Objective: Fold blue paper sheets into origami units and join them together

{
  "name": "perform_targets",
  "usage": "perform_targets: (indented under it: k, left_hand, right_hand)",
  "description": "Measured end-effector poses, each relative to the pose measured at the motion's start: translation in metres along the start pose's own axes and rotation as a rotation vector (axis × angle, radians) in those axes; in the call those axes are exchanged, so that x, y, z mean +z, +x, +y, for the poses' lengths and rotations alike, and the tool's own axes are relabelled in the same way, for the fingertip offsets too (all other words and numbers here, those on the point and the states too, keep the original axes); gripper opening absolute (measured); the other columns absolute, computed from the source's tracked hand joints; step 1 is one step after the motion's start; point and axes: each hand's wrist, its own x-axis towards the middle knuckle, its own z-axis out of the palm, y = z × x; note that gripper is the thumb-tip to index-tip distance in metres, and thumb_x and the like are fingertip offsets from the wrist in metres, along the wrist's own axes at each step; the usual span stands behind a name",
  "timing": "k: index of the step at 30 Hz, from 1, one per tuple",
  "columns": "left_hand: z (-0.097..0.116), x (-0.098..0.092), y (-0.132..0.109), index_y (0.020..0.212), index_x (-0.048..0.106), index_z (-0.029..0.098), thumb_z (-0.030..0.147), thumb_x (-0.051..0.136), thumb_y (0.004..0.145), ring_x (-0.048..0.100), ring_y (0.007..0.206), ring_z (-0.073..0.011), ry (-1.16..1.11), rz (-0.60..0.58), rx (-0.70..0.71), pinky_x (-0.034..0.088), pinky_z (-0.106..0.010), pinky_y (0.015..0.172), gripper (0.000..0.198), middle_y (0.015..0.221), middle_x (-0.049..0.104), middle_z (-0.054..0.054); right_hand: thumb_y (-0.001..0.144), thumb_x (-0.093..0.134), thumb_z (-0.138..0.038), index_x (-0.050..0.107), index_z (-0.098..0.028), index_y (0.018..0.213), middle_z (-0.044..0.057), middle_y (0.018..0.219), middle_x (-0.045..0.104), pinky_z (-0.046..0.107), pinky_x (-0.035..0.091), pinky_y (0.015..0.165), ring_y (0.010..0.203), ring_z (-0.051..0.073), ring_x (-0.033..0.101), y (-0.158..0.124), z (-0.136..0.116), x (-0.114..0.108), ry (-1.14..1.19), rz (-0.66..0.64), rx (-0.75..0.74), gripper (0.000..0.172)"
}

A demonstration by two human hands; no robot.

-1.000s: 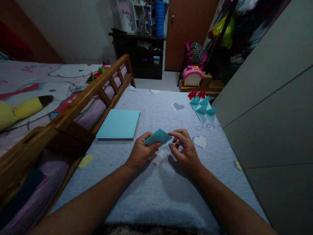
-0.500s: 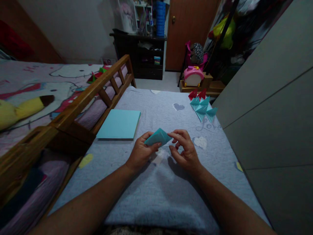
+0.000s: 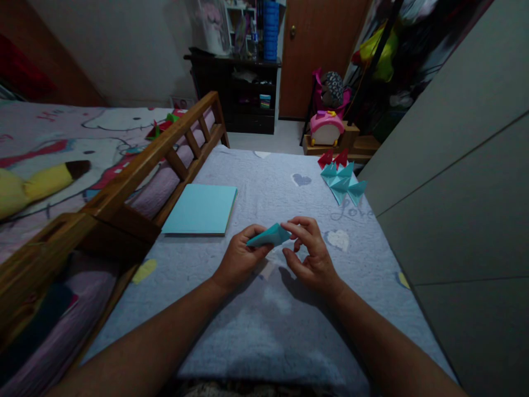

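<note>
A small folded piece of turquoise paper (image 3: pixel 269 236) is held up above the bed, tilted so that it looks narrow. My left hand (image 3: pixel 243 251) pinches its left part, thumb in front and fingers behind. At its right tip is my right hand (image 3: pixel 309 251), index finger touching or nearly touching the paper, thumb spread apart below. To the left lies a square stack of turquoise paper (image 3: pixel 201 209). Folded turquoise paper pieces (image 3: pixel 339 179) stand grouped at the far right, with red folded pieces (image 3: pixel 333 159) behind them.
A wooden bed rail (image 3: pixel 182 140) runs along the left, with a second bed beyond it. A pale cabinet (image 3: pixel 463 165) borders the right side. Past the foot of the bed are a dark shelf (image 3: pixel 235 91), a door (image 3: pixel 318 49) and a pink toy case (image 3: pixel 326 129).
The folded turquoise paper has tipped flatter, showing less of its face. My hands have barely shifted, and the view has moved slightly.
</note>
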Motion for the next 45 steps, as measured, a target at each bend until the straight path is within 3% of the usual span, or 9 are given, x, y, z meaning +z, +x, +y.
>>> perform_targets:
  k: [11,16,21,24,26,28,33,39,45]
  left_hand:
    - [0.0,0.0,0.0,0.088,0.068,0.018,0.029,0.076,0.077,0.056,0.069,-0.0143,0.039,-0.016,0.035,0.043,-0.024,0.065,0.018,0.077,0.065,0.001]
    - [-0.003,0.0,-0.001,0.09,0.067,0.018,0.029,0.075,0.079,0.059,0.073,-0.0147,0.059,-0.044,0.07,0.046,-0.024,0.07,0.017,0.081,0.066,0.0]
    - [-0.01,-0.003,-0.006,0.123,0.055,0.025,0.018,0.07,0.082,0.062,0.077,-0.0117,0.099,0.004,0.17,0.051,-0.023,0.069,0.045,0.123,0.061,-0.004]
    - [-0.009,-0.006,-0.007,0.129,0.051,0.027,0.015,0.063,0.086,0.064,0.105,-0.0194,0.222,-0.035,0.317,0.054,-0.03,0.083,0.046,0.137,0.052,-0.009]
    - [-0.007,-0.009,-0.007,0.125,0.054,0.027,0.012,0.061,0.086,0.056,0.123,-0.0244,0.338,-0.053,0.428,0.051,-0.035,0.094,0.043,0.135,0.053,-0.009]
    - [-0.005,-0.011,-0.005,0.121,0.056,0.027,0.01,0.062,0.084,0.05,0.13,-0.0263,0.415,-0.059,0.482,0.048,-0.038,0.1,0.041,0.134,0.054,-0.009]
    - [-0.005,-0.012,-0.003,0.108,0.057,0.024,0.011,0.065,0.082,0.056,0.119,-0.0246,0.413,-0.044,0.45,0.049,-0.035,0.093,0.03,0.126,0.057,-0.007]
    - [-0.009,-0.01,-0.003,0.107,0.054,0.024,0.012,0.067,0.082,0.061,0.085,-0.0143,0.312,-0.076,0.338,0.048,-0.027,0.079,0.03,0.098,0.061,0.002]
    - [-0.008,-0.01,0.001,0.1,0.066,0.023,0.013,0.067,0.087,0.061,0.095,-0.0171,0.347,-0.126,0.449,0.047,-0.031,0.085,0.017,0.098,0.063,-0.001]
  right_hand:
    - [0.084,0.059,-0.008,0.061,-0.027,0.11,0.007,0.12,0.051,0.03,0.052,0.066,0.082,0.015,0.057,0.001,-0.003,-0.001,0.011,-0.003,0.009,0.032]
    - [0.082,0.062,-0.011,0.063,-0.026,0.108,0.007,0.116,0.052,0.036,0.053,0.077,0.094,0.021,0.058,0.0,0.002,0.001,-0.072,-0.005,0.046,0.031]
    - [0.085,0.06,-0.012,0.065,-0.026,0.102,0.009,0.115,0.055,0.047,0.049,0.095,0.109,0.027,0.054,-0.001,0.011,0.003,-0.163,0.029,0.059,0.022]
    - [0.089,0.056,-0.012,0.066,-0.026,0.101,0.009,0.12,0.056,0.048,0.047,0.099,0.115,0.027,0.054,-0.001,0.013,0.004,-0.149,0.01,0.079,0.021]
    - [0.09,0.055,-0.012,0.065,-0.026,0.102,0.009,0.12,0.056,0.047,0.048,0.101,0.116,0.026,0.055,0.0,0.014,0.003,-0.115,-0.025,0.078,0.021]
    - [0.09,0.054,-0.011,0.064,-0.026,0.103,0.008,0.117,0.057,0.045,0.049,0.1,0.114,0.025,0.057,0.0,0.013,0.003,-0.089,-0.06,0.066,0.022]
    - [0.09,0.054,-0.01,0.066,-0.024,0.1,0.008,0.113,0.059,0.041,0.05,0.095,0.109,0.024,0.059,0.001,0.012,0.003,-0.075,-0.076,0.046,0.021]
    - [0.091,0.052,-0.008,0.064,-0.023,0.101,0.009,0.11,0.062,0.038,0.052,0.09,0.104,0.022,0.062,0.001,0.013,0.005,-0.07,-0.084,0.011,0.021]
    - [0.093,0.051,-0.009,0.06,-0.022,0.102,0.006,0.098,0.066,0.034,0.052,0.082,0.092,0.02,0.064,0.0,0.015,0.007,-0.078,-0.099,-0.029,0.018]
